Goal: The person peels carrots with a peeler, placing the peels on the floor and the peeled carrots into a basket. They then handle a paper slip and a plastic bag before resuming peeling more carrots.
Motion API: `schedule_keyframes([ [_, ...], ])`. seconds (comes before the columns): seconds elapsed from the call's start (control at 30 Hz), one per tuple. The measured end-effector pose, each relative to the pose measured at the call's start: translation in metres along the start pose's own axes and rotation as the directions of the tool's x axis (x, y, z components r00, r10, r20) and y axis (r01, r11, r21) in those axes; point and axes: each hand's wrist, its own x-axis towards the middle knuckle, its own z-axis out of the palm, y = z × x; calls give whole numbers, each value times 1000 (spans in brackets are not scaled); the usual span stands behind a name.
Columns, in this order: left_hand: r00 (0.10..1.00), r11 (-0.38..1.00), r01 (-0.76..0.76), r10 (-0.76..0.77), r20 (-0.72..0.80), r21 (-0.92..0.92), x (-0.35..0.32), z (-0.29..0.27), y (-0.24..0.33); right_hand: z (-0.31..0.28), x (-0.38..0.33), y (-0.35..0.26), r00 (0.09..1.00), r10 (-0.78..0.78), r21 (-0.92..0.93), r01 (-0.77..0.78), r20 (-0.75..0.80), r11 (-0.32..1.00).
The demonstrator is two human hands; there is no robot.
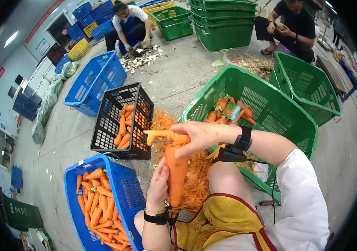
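Observation:
My left hand (158, 184) is wrapped round a thick carrot (177, 178), which stands nearly upright above my lap with its broad end up. My right hand (199, 134) grips an orange peeler (158, 134) across the carrot's top end. The peeler's head points left, and my right fingertips touch the carrot. Beneath both hands lies a heap of orange carrot peelings (195, 184). A blue crate (124, 180) full of carrots stands at my left, and a black crate (145, 129) with several carrots is just beyond it. A wide green crate (283, 121) on the right holds more carrots and a coloured packet.
A second blue crate (90, 83) and another green crate (308, 83) stand farther off. Stacked green crates (224, 25) are at the back. Two people (132, 25) crouch over scraps on the concrete floor. A dark cable (274, 196) hangs from my right wrist.

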Motion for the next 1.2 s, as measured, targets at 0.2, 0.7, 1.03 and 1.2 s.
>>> schedule_keyframes([
  [0.2,965,972,-41,-21,-261,-232,-9,-16,7,39,-9,-34,991,-79,-342,38,-107,939],
  [0.7,906,923,-181,21,-423,-340,-7,-19,-5,61,-13,-23,993,-85,-647,118,82,753],
  [1.03,925,935,-80,-60,-375,-347,-3,-20,-7,66,-18,16,937,-201,-689,-55,-285,723],
  [1.2,946,923,-89,-40,-322,-375,-3,-13,-4,47,-5,16,946,-80,-682,-167,-315,712],
])
